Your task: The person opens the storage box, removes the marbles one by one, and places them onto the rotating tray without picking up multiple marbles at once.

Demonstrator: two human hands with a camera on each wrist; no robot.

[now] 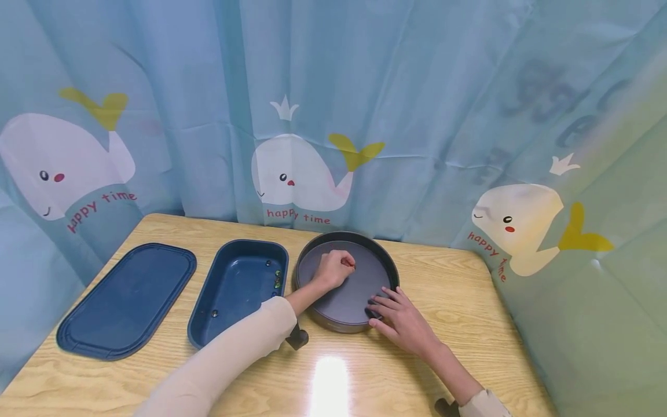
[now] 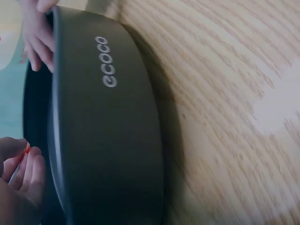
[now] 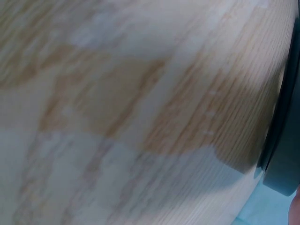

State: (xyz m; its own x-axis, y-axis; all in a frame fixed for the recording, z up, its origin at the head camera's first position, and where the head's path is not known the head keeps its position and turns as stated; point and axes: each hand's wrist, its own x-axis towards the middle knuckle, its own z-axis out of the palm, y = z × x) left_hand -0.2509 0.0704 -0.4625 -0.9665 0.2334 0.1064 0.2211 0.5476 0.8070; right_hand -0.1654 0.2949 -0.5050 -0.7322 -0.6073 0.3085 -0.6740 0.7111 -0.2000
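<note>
My left hand [image 1: 334, 270] is over the inside of a dark grey round pan [image 1: 359, 272]. Between its thumb and fingers it pinches a tiny red-orange piece [image 2: 27, 149], mostly covered by the fingertips. My right hand [image 1: 403, 323] holds the pan's near right rim, its fingers over the edge and inside, the thumb lower on the wall. White "ecoco" lettering [image 2: 107, 62] marks the pan's outer side in the left wrist view. To the left stands a deep blue tray [image 1: 208, 289] with several small shiny marble-like balls [image 1: 278, 279], mostly along its right side.
A flat blue lid [image 1: 127, 298] lies at the left of the wooden table [image 1: 448, 289]. My left forearm [image 1: 229, 353] crosses over the tray's near right corner. A blue curtain [image 1: 417, 104] with whale prints hangs behind the table and along its sides.
</note>
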